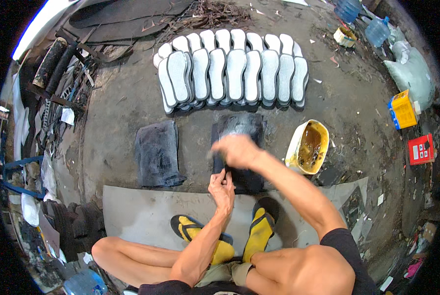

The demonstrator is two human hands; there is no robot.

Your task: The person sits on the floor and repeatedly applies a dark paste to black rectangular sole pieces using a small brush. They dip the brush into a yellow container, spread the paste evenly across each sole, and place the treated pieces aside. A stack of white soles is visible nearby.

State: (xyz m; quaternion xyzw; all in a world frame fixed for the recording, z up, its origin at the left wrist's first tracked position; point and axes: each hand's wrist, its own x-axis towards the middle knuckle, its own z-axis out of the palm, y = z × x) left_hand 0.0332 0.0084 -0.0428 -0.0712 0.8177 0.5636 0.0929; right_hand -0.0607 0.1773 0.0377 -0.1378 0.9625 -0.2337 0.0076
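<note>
Lying behind everything, the floor (114, 123) carried the whole spread. A grey mat (141, 211) covered its near middle, under the person's feet. Toward the floor's far edge, soles (235, 78) with pale faces and dark rims stood crowded in two rows. Near the middle of the mat's far edge was the dark pile (249, 179), directly under both hands; the folded black sheets (157, 155) lay well to its left, near that same edge. A cream tub (295, 147) with brown liquid sat on the floor to the pile's right. The right hand (237, 150), blurred, was curled above the pile; I could not tell what it held. Just nearer, the left hand (222, 191) had its fingertips drawn together at the pile's left side, but whether they gripped anything I could not tell.
</note>
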